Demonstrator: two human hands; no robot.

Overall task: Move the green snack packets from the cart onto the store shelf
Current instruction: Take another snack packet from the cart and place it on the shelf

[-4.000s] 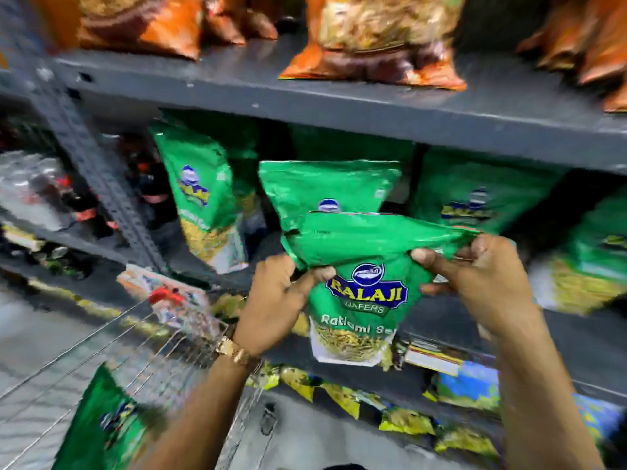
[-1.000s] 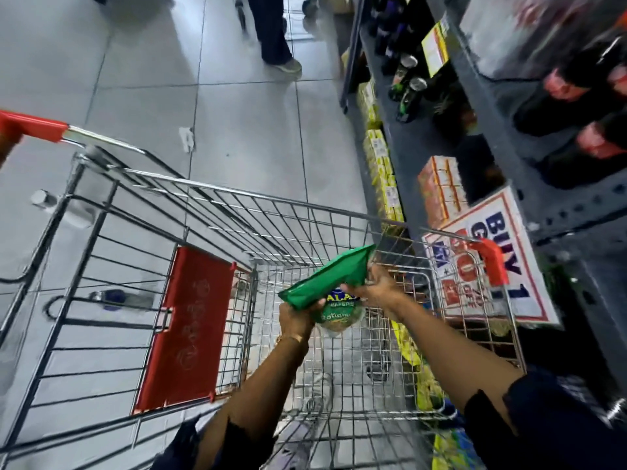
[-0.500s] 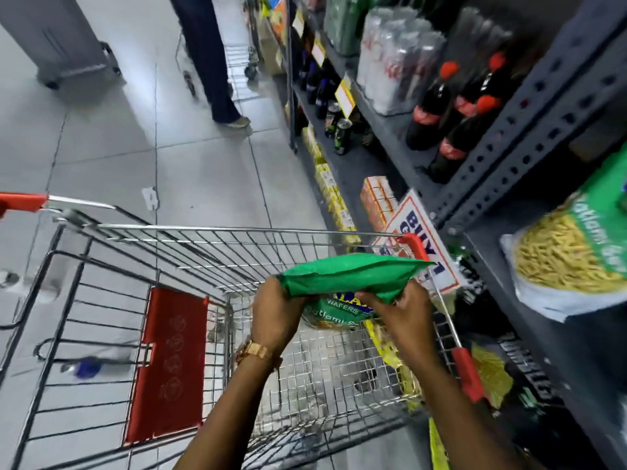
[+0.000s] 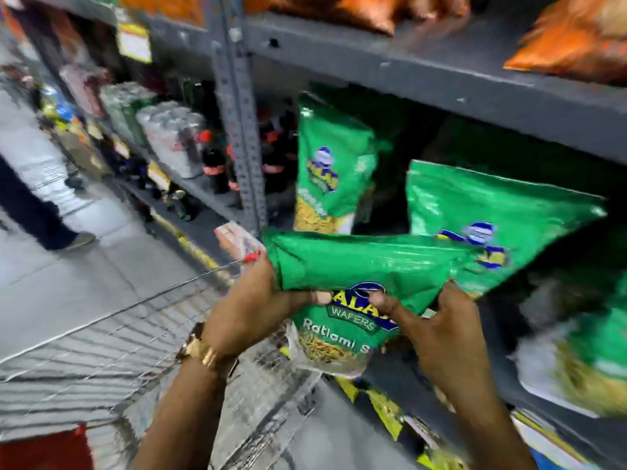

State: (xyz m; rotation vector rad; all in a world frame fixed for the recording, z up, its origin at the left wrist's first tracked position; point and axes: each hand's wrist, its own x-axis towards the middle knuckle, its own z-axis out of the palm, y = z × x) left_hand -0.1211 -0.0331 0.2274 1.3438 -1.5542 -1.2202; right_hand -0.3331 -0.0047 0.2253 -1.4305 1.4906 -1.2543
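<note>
gripped in both hands: green packet (image 4: pixel 359 266), pinched along its folded top edge. left hand (image 4: pixel 251 307) clamped on left corner, thumb pressed across the front near the logo. right hand (image 4: pixel 437 330) clamped on right side, thumb on the front, fingers tucked behind. gold watch (image 4: pixel 200 347) on left wrist.

packet held in the air, in front of the shelf (image 4: pixel 441 79) edge, above the cart (image 4: pixel 112 334) corner; not on the shelf, not in the cart. top creased over and leaning toward the shelf, bottom hanging down with its clear window of yellow sev showing. "wafers" and "ratlami" readable on the front.

behind it, on the middle level: more green packets, one upright packet (image 4: pixel 330 171) just right of the grey post (image 4: pixel 242 130), a tilted packet (image 4: pixel 492 215) close behind the held one, touching or just apart, could not tell. blurred packet (image 4: pixel 593 361) at far right. orange bags (image 4: pixel 573 39) on the level above. dark bottles (image 4: pixel 213 164) and wrapped packs left of the post. yellow packets (image 4: pixel 383 408) on the level below, much blurred.

wire cart at lower left, red flap (image 4: pixel 44 449) at its near corner. at far left, someone's dark trouser leg (image 4: pixel 30 205) and shoe on the grey floor tiles.
</note>
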